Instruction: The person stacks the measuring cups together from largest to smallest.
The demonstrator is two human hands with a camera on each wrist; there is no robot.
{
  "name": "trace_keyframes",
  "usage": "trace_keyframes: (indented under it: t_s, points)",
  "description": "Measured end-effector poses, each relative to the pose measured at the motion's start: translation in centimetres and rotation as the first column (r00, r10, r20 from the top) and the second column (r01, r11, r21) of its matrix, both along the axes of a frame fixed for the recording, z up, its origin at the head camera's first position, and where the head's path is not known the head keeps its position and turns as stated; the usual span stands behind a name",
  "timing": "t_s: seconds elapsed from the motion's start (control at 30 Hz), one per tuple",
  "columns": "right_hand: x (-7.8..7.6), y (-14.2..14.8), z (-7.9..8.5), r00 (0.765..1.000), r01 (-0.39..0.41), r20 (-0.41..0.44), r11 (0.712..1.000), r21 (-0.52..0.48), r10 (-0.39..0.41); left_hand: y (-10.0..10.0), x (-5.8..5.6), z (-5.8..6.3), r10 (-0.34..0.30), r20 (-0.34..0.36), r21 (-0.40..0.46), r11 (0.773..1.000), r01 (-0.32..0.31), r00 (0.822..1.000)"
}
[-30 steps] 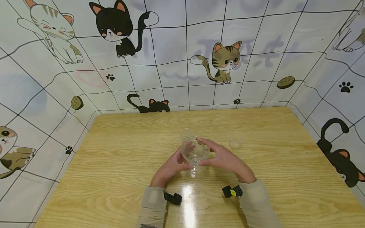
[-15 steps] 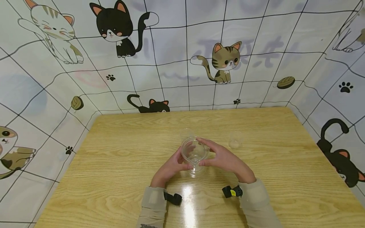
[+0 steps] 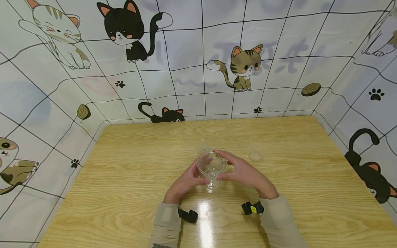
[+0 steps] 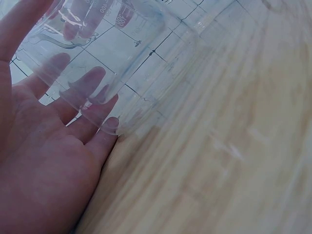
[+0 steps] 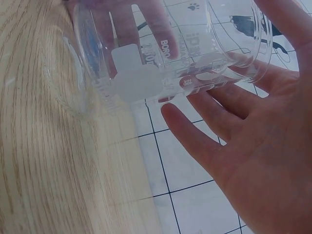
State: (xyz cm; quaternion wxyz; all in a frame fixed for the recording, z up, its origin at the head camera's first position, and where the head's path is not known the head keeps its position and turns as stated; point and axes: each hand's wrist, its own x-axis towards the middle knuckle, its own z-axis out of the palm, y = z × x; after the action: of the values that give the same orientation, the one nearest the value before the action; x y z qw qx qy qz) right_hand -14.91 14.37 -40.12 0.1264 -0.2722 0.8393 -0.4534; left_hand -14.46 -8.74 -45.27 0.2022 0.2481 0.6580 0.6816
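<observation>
A clear glass beaker [image 3: 212,166] stands mid-table, its pouring lip toward me. My left hand [image 3: 188,177] holds its left side, thumb at the front below the lip and fingers round the far side. From the other side my right hand [image 3: 240,170] grips it, thumb near the lip and fingertips at the back of the rim. Printed white marks and a white label patch show on the glass [image 5: 139,73] in the right wrist view. The left wrist view has the left fingers [image 4: 95,80] against the clear wall. A clear rounded outline shows beneath the beaker.
Two faint clear round vessels are on the wooden table [image 3: 130,179]: one vessel [image 3: 203,144] just behind the beaker, another vessel [image 3: 255,155] to the right beyond my right hand. Cat-printed white sheets [image 3: 189,75] enclose the back and sides.
</observation>
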Motion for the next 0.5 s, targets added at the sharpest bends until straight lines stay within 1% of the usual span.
trace_keyframes:
  t_s: [0.13,0.5]
  points:
    - [0.00,0.01,-0.01,1.000,0.000,0.003,1.000,-0.003,0.000,0.00,0.10,0.24,-0.010,-0.003,-0.001,1.000,0.010,1.000]
    - [-0.05,0.06,-0.16,1.000,0.008,0.010,1.000,-0.003,-0.008,0.08,0.02,0.11,-0.008,0.010,0.009,1.000,0.008,1.000]
